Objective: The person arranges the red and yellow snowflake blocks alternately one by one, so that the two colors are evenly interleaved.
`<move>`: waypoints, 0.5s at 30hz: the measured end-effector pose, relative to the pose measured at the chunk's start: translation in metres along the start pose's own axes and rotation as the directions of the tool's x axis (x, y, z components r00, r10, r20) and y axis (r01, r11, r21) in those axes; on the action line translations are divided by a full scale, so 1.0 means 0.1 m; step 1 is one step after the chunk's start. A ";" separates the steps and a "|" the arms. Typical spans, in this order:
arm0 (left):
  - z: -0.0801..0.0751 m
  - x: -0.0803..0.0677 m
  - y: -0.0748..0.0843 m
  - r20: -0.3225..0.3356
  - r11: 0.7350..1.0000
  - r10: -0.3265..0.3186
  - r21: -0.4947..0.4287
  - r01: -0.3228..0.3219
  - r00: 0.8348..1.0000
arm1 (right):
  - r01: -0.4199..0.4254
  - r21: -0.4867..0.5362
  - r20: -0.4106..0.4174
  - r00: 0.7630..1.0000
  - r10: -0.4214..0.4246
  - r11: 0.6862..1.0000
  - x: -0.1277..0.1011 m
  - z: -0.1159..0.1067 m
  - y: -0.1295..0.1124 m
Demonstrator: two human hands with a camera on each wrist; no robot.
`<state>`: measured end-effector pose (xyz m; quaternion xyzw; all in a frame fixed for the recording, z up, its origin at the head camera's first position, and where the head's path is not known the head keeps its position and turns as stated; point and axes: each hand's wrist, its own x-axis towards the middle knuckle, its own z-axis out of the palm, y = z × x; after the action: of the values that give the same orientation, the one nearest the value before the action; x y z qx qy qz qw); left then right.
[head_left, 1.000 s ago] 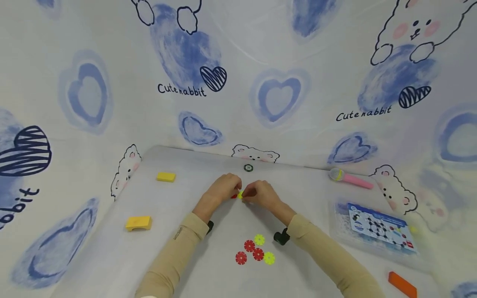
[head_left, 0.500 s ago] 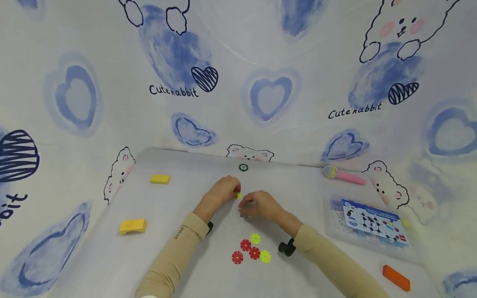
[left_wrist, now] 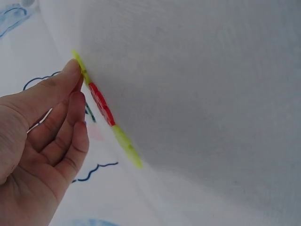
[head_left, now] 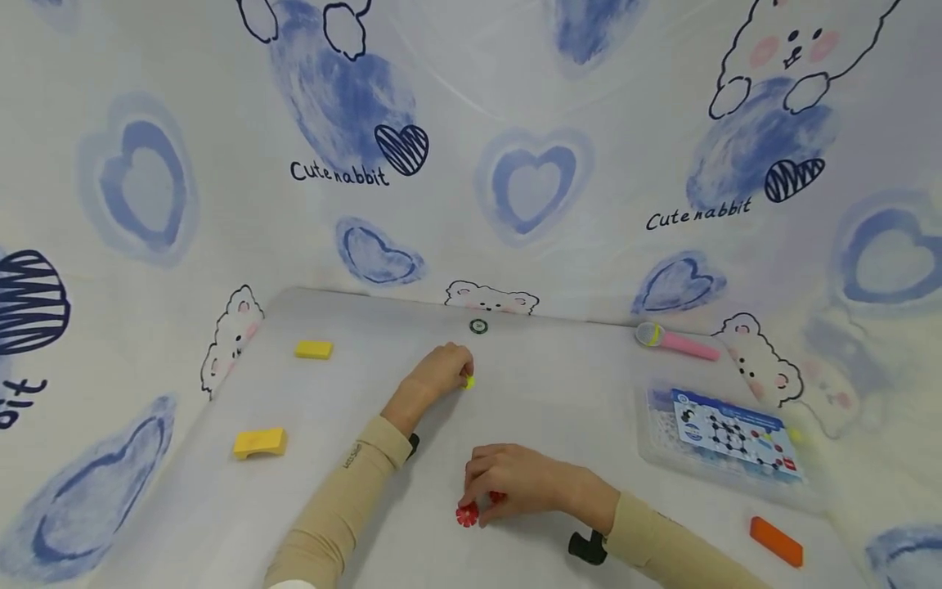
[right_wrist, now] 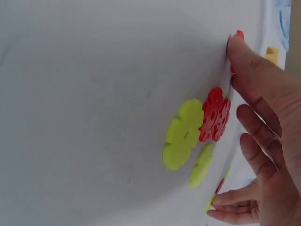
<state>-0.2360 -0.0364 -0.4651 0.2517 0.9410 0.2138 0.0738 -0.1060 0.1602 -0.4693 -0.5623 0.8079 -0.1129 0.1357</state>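
My left hand pinches the end of a short row of notched plastic snowflake discs over the table. In the left wrist view the row runs from a yellow-green disc at the thumb, through a red disc, to another yellow-green disc. My right hand has its thumb and forefinger at a loose red snowflake disc, pinching its edge. Beside it, two red discs and two yellow-green discs lie on the table; the right hand hides most of them in the head view.
Two yellow blocks lie on the left of the table. A green-rimmed chip sits at the back. To the right are a pink toy microphone, a clear plastic box with a printed card, and an orange block.
My right hand has left the joined discs and come down toward me to the loose discs, onto a red one. The left hand stays in place, keeping its pinch on the joined row.
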 end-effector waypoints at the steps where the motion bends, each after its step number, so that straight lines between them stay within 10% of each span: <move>1: 0.00 0.00 0.00 0.002 1.000 -0.005 -0.002 0.005 1.000 | -0.002 -0.008 -0.007 1.000 0.002 1.000 0.00 0.01 -0.01; 15: -0.02 -0.01 0.02 0.013 1.000 -0.025 -0.003 0.025 1.000 | 0.036 -0.030 0.003 0.999 -0.036 0.999 0.12 0.03 -0.02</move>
<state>-0.2347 -0.0359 -0.4629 0.2413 0.9432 0.2129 0.0827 -0.1071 0.1477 -0.4725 -0.5787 0.7991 -0.1023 0.1263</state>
